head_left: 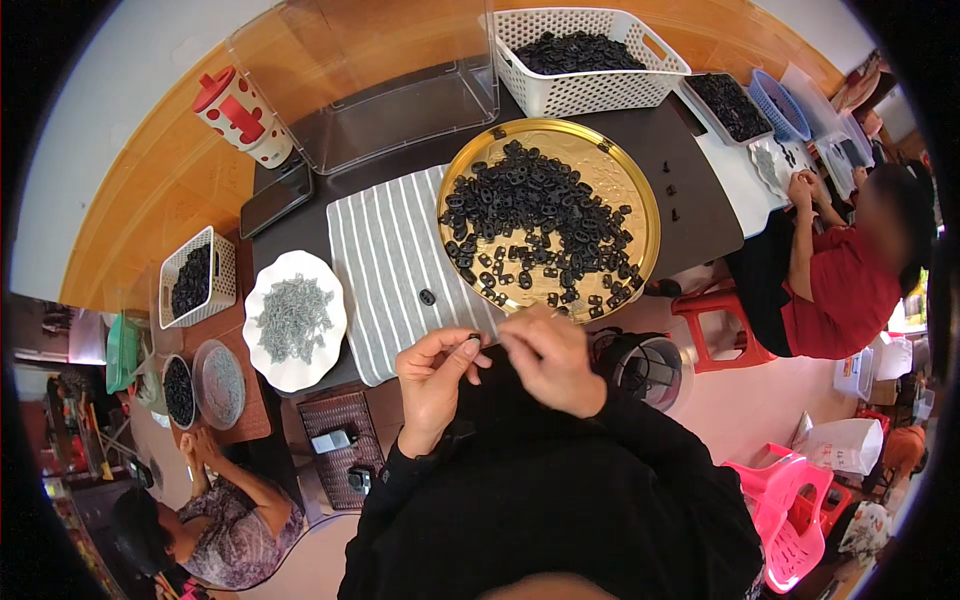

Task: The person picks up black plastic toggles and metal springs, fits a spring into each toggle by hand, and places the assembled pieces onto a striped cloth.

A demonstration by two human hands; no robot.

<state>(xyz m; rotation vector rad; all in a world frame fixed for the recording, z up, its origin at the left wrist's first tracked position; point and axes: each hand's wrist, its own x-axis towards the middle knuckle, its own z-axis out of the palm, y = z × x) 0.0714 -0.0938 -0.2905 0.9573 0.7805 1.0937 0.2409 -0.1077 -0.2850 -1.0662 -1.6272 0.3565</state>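
Observation:
My left hand (438,385) is closed, its thumb and index finger pinching a small black plastic piece (474,338). Close beside it, my right hand (555,358) is curled with the fingertips drawn together toward the left one; whatever is between them is too small to see. Both hands are at the near edge of a grey striped cloth (380,240), where a single black oval piece (427,297) lies. Just beyond my right hand, a round gold tray (651,205) bears a heap of small black plastic pieces (520,195).
A white scalloped plate (256,350) of small grey-clear parts stands left. White baskets (560,98) (222,275) hold more black pieces. A spotted tumbler (245,120) and a phone (278,200) are far left. Co-workers sit at right (840,290) and lower left (235,535).

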